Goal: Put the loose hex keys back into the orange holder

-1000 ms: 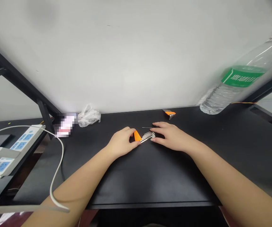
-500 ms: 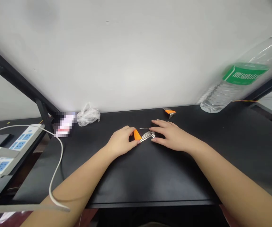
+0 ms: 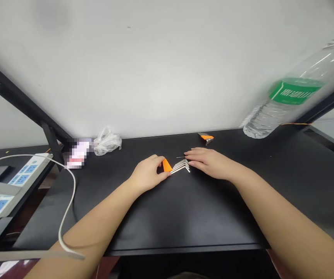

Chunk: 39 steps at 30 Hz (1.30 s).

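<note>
My left hand point(image 3: 148, 174) pinches an orange hex key holder point(image 3: 167, 166) between thumb and fingers, low over the black tabletop. Several silver L-shaped hex keys point(image 3: 181, 166) fan out from the holder to the right, their bent ends towards my right hand. A thin hex key point(image 3: 180, 157) lies apart, just above the fan, and its right end meets the fingertips of my right hand point(image 3: 210, 162). The fingers of that hand are drawn together with the thumb close below; their exact grip on the thin key is partly hidden.
A second orange holder with keys point(image 3: 206, 137) lies near the wall. To its right stands a large clear bottle with a green label point(image 3: 295, 91). At left are a crumpled plastic bag point(image 3: 107, 142), a blurred-out item point(image 3: 78, 153), a power strip point(image 3: 21, 180) and a white cable point(image 3: 74, 193).
The thin hex key has shifted right, away from the orange holder. My right thumb has moved up towards the fingers, uncovering the bent ends of the keys. My left hand stays on the holder.
</note>
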Available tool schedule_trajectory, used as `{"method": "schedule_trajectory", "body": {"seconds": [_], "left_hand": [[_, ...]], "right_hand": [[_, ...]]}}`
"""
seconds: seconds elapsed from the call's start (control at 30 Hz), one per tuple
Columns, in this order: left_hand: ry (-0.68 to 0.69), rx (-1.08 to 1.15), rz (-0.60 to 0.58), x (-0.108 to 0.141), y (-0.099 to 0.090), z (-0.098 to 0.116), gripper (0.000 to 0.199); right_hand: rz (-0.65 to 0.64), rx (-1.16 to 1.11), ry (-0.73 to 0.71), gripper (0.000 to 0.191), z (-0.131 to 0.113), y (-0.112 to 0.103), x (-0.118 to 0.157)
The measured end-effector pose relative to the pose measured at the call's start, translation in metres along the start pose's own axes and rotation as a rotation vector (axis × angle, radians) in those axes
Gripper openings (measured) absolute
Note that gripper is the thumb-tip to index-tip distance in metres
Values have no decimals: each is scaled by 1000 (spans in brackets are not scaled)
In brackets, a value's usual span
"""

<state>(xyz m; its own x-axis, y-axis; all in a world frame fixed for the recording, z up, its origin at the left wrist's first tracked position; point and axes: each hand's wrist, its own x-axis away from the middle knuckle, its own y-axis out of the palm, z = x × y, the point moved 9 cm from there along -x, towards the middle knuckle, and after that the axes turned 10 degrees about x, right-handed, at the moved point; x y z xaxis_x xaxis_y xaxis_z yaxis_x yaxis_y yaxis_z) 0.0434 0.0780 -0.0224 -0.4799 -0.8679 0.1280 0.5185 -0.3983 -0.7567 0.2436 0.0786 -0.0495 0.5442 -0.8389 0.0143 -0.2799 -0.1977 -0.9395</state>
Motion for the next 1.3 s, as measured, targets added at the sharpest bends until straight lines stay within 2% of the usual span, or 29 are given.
{"method": "schedule_trajectory", "body": {"seconds": [0.1, 0.27, 0.53, 0.63, 0.87, 1.13, 1.2, 1.3], "left_hand": [[10, -5, -3, 0, 0, 1, 28], [1, -4, 5, 0, 1, 0, 28], [10, 9, 17, -1, 1, 1, 26], [23, 37, 41, 0, -2, 2, 26], [4, 39, 109, 3, -13, -4, 35], [19, -53, 80, 3, -7, -3, 37], [18, -78, 70, 3, -6, -1, 36], [16, -109, 51, 4, -6, 2, 33]], "right_hand": [[21, -38, -74, 43, -8, -6, 1], [53, -115, -109, 36, -22, -14, 0], [106, -83, -76, 29, -43, -2, -8], [119, -44, -61, 28, -42, 2, -11], [189, 17, 13, 24, -17, -1, -13], [153, 186, 81, 10, -30, -13, -7], [123, 147, 110, 10, -31, -13, -6], [104, -31, 174, 10, -25, -9, -4]]}}
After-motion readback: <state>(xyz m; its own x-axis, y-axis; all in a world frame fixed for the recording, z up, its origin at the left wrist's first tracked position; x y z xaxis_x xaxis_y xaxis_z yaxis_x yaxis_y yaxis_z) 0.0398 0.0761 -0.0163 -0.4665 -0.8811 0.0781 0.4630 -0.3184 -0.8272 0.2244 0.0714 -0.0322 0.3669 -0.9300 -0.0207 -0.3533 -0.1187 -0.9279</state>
